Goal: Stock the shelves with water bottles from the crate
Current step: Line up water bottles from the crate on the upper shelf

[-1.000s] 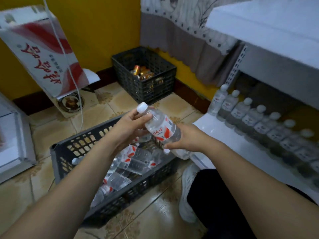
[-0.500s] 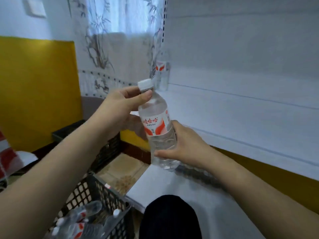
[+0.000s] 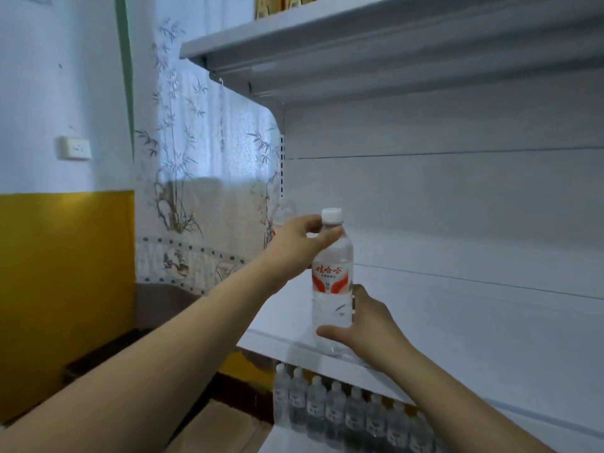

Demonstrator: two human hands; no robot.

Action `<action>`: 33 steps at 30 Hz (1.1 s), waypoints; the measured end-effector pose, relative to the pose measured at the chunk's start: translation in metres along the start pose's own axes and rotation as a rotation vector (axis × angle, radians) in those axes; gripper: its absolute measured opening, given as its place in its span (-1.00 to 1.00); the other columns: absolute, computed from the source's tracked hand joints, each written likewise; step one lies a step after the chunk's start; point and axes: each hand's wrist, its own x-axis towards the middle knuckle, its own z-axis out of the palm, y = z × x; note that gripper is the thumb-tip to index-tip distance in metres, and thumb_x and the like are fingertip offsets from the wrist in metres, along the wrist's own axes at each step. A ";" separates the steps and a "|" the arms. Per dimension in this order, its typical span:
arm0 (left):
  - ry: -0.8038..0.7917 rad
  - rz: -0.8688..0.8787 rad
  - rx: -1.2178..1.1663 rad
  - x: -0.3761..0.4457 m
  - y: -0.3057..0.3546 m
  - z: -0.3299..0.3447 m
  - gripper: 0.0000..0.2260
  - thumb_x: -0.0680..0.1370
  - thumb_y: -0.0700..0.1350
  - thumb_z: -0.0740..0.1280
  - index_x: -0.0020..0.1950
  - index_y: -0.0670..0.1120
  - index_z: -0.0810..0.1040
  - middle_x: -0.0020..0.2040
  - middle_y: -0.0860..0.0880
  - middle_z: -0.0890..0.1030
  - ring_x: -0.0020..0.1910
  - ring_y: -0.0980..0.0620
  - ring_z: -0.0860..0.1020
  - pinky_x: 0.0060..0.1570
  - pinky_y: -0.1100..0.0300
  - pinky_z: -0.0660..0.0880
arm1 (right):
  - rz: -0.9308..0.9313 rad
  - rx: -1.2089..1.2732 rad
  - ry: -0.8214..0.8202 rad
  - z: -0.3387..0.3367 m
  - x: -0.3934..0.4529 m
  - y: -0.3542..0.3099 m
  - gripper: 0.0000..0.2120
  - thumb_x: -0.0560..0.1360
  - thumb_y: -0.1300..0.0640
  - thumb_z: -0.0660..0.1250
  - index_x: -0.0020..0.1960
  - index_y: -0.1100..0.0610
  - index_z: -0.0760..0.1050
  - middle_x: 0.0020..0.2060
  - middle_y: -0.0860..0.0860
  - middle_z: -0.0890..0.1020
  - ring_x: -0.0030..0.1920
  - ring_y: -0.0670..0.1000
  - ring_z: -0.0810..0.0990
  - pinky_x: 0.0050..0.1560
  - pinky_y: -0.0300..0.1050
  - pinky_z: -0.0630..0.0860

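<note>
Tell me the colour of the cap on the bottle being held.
White. The cap of the bottle shows best in the head view.

- Water bottle (image 3: 332, 282) upright, white cap, red-and-white label, base at front edge of middle shelf (image 3: 474, 338).
- Left hand (image 3: 294, 246) grips the neck just under the cap.
- Right hand (image 3: 369, 325) holds the lower body.
- Row of bottles (image 3: 343, 410) on the shelf below.
- Upper shelf (image 3: 359, 44) overhead; bamboo-print curtain (image 3: 196, 152) at left.

bottle (image 3: 332, 282) on shelf (image 3: 457, 322), btl row (image 3: 346, 413) below
</note>
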 end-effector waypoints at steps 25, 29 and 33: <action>0.183 -0.327 0.130 0.182 -0.257 -0.010 -0.25 0.47 -0.32 0.19 0.60 0.12 0.06 0.54 -0.05 0.13 0.50 -0.08 0.23 0.45 0.04 0.23 | 0.139 -0.077 0.322 0.121 0.302 0.052 -0.32 0.32 -0.08 0.57 0.24 0.26 0.39 0.14 0.18 0.57 0.13 0.19 0.58 0.08 0.01 0.54; 0.176 -0.323 0.122 0.184 -0.265 -0.016 -0.24 0.46 -0.33 0.19 0.59 0.14 0.08 0.51 -0.04 0.16 0.48 -0.05 0.26 0.42 0.08 0.24 | 0.123 -0.130 0.324 0.133 0.313 0.048 -0.49 0.41 -0.05 0.51 0.16 0.28 0.48 0.06 0.19 0.63 0.05 0.20 0.62 -0.09 -0.09 0.47; 0.184 -0.311 0.115 0.188 -0.271 -0.017 -0.25 0.46 -0.32 0.20 0.59 0.12 0.10 0.47 -0.05 0.19 0.43 -0.04 0.32 0.40 0.10 0.29 | 0.134 -0.138 0.322 0.138 0.321 0.043 -0.58 0.43 -0.02 0.49 0.14 0.25 0.56 0.03 0.18 0.66 0.00 0.19 0.64 -0.10 -0.08 0.49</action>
